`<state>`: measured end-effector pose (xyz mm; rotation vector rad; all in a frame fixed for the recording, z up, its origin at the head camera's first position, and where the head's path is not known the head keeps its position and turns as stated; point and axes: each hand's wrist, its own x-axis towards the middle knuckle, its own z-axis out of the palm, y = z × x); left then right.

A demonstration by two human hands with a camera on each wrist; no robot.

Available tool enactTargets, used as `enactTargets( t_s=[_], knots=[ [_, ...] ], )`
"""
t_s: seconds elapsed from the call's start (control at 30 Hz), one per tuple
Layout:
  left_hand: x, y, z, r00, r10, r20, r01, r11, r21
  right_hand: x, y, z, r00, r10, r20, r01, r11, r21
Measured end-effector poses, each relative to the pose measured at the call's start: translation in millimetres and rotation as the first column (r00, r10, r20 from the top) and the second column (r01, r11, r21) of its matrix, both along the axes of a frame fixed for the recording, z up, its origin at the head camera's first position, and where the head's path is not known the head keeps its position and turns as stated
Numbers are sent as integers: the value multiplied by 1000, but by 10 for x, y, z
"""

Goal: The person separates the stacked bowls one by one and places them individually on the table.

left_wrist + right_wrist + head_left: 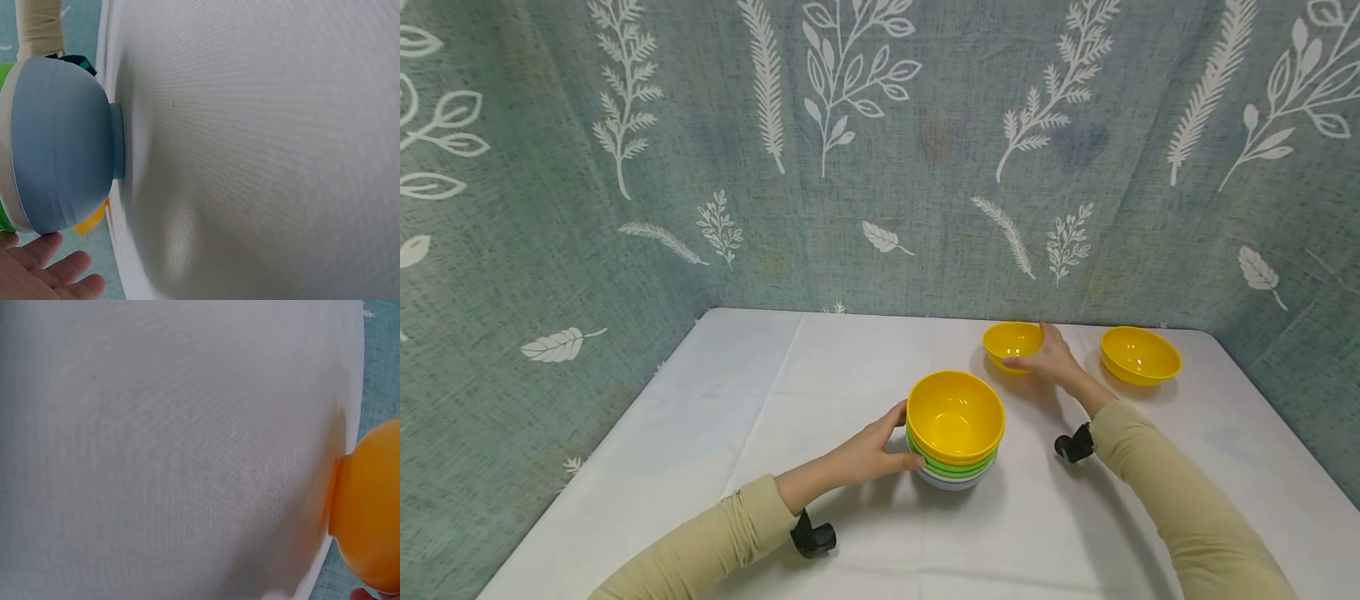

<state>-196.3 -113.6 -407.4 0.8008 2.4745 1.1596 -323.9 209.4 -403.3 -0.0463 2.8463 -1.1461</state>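
A stack of bowls stands on the white cloth in the head view, with a yellow bowl on top. Below it show green bowls, a white rim and a light blue bowl at the bottom. My left hand rests against the stack's left side, thumb at the front and fingers spread toward the back. Farther off, my right hand is at the right side of a second yellow bowl, thumb across its front and fingers by the rim. The right wrist view shows this yellow bowl with a fingertip below it.
Another yellow bowl sits at the back right, to the right of my right hand. A white cloth covers the table. Green leaf-patterned fabric hangs behind the table and along both sides.
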Motion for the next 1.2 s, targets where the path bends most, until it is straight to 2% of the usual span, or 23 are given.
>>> enactTargets(
  t_s=[0.3, 0.7, 1.0, 1.2],
  knots=[
    [16, -5, 16, 1000, 2, -9, -2, 1000, -1, -23, -2, -10, 999, -1, 43, 0, 1000, 12],
    [20, -12, 19, 1000, 6, 6, -6, 1000, -5, -51, 44, -40, 995, 43, 88, -44, 999, 11],
    [17, -15, 31, 1000, 19, 23, -19, 1000, -9, -67, 32, -9, 994, 36, 101, -40, 999, 34],
    [24, -10, 32, 1000, 14, 23, -14, 1000, -2, 8, 38, 55, 996, 46, 74, -50, 997, 52]
  ],
)
